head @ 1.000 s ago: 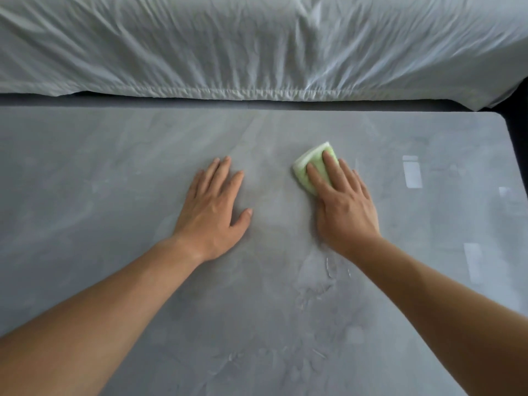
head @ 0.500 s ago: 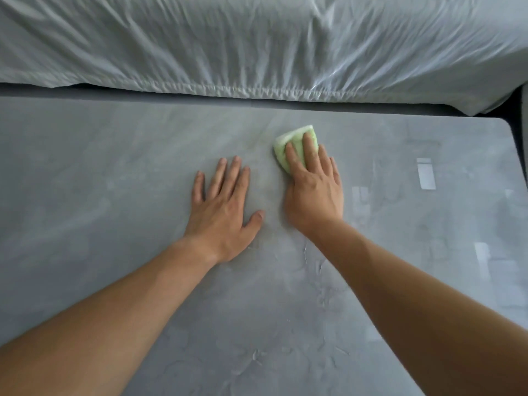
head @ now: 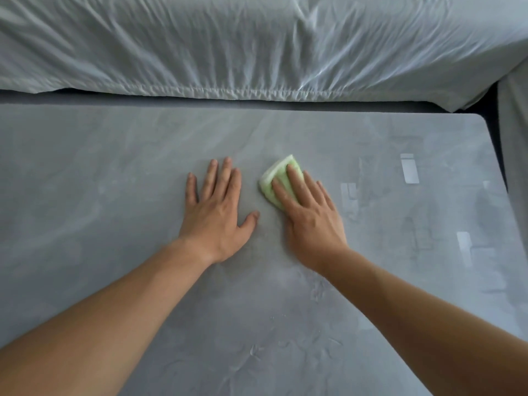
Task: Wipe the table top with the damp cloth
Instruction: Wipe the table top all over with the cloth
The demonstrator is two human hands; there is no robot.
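1. The folded green cloth (head: pixel 275 178) lies flat on the grey counter (head: pixel 114 181), just right of the frame's centre, with its pale edge turned toward the upper left.
2. Your right hand (head: pixel 311 221) presses it down from the lower right. The fingers (head: pixel 294 178) lie straight and close together across the cloth's near half; the thumb is out of sight.
3. Your left hand (head: pixel 217 215) rests palm-down on the bare counter just left of the cloth, not touching it. Its fingers (head: pixel 225 172) are straight and slightly spread, and the thumb angles toward the right hand.
4. Your left forearm (head: pixel 114 315) and right forearm (head: pixel 428 318) run in from the bottom corners.
5. Faint damp streaks (head: pixel 317 287) mark the counter at lower centre, and pale rectangular reflections (head: pixel 409 168) show at the right.
6. A rumpled white sheet (head: pixel 257 44) fills the top of the frame beyond the counter's far edge.
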